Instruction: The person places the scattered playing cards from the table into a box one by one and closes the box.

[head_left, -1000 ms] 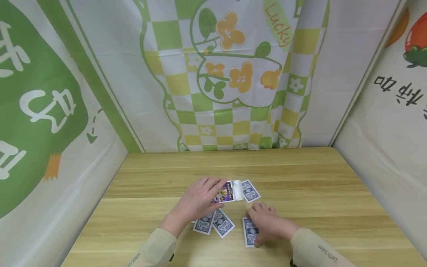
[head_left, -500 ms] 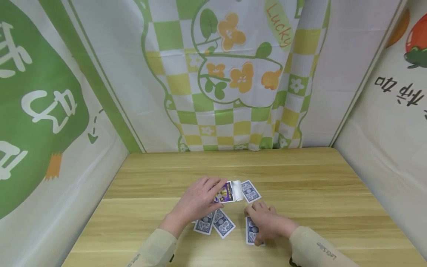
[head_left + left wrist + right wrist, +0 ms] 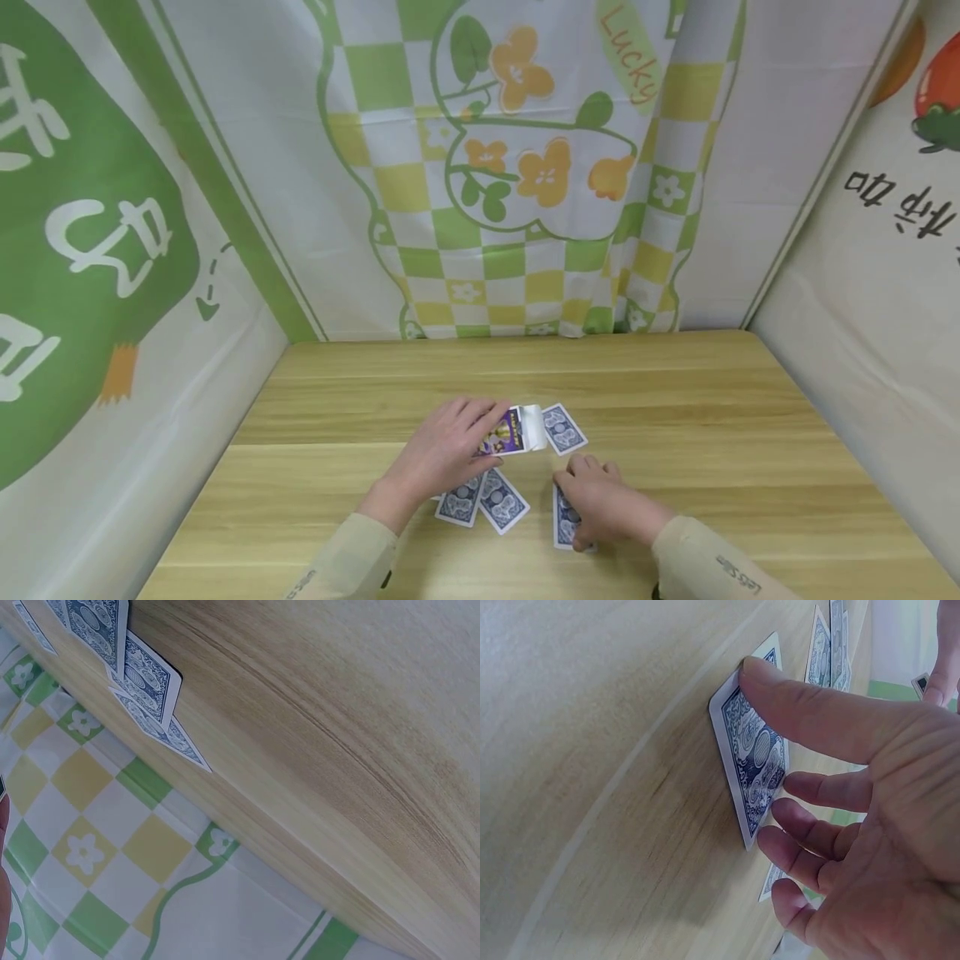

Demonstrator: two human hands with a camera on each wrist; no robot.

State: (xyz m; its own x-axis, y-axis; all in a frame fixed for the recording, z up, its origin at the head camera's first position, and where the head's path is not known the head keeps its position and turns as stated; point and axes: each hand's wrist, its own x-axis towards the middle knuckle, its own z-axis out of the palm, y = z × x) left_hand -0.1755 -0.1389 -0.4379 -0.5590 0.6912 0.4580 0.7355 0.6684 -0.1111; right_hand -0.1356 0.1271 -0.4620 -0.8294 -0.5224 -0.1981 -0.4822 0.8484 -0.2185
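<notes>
A: Left hand?
B: Left hand (image 3: pixel 446 446) grips the purple box (image 3: pixel 504 433), thumb on its near side, fingers over the top. Box is out on the table (image 3: pixel 322 400), roughly midway between left and right edges. Its left end is hidden under the hand. White flap (image 3: pixel 535 427) sticks out on the right.

A: Right hand?
B: Right hand (image 3: pixel 603 500) pinches the right card (image 3: pixel 566 521) by its edges: thumb toward the table's near edge, fingers toward the far edge. Part of it is covered by the hand. One card or a small stack — can't tell. Can't tell if it's lifted either.

A: Other cards?
B: Far card (image 3: pixel 564 429), back up, right next to the flap. Can't tell if its corner goes underneath. Nearer the table's left edge, a group of cards (image 3: pixel 502 502) below the left hand. Head view shows two plus a white sliver; left wrist view shows three, overlapping, top one cut off.

A: Anything else cropped?
B: Table's near edge is out of frame. Left wrist view catches just a strip of the hand at its border — useless for finger pose.
</notes>
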